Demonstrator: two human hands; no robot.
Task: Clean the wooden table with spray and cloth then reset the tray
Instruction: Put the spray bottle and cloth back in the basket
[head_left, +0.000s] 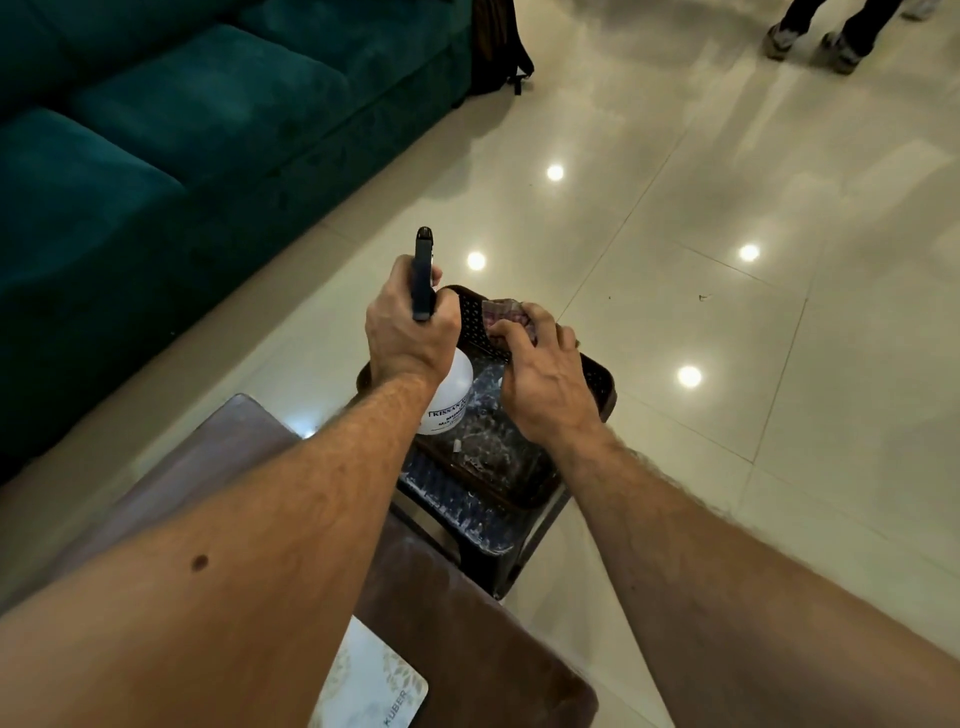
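My left hand grips the dark head of a white spray bottle, held upright over a dark perforated basket. My right hand holds a crumpled pinkish cloth at the basket's far rim. The basket stands on a dark stool just past the far end of the brown wooden table. A white tray with a leaf pattern lies on the table near me, partly hidden under my left forearm.
A dark green sofa runs along the left. Glossy cream floor tiles spread to the right and ahead. A dark bag leans at the sofa's end. A person's legs and shoes show at the top right.
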